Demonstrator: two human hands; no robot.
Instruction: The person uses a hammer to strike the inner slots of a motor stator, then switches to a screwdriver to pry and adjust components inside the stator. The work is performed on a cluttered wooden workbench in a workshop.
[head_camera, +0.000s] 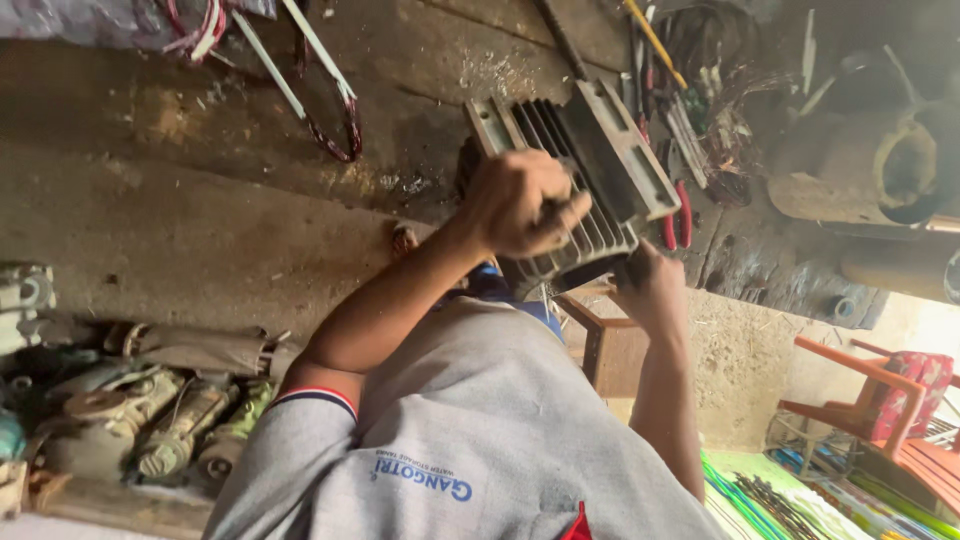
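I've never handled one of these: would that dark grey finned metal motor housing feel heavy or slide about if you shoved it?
The dark grey finned metal motor housing probably is heavy for its size: it looks like thick cast metal. Both the left hand and the right hand are on it, hinting it needs steadying. Its rounded ribbed body might rock or roll, though the flat mounting feet should resist that.

Finned motor housing (590, 190): cast metal, matt grey, dusty; flat mounting feet look scuffed. Floor (200, 200): rough concrete, stained and gritty. Pliers (678, 225) by the housing: glossy red plastic grips. Chair (880, 400) at the right edge: orange plastic, smooth. Stool (605, 335) under the housing: bare wood. Shirt (470, 440): soft grey knit cloth.
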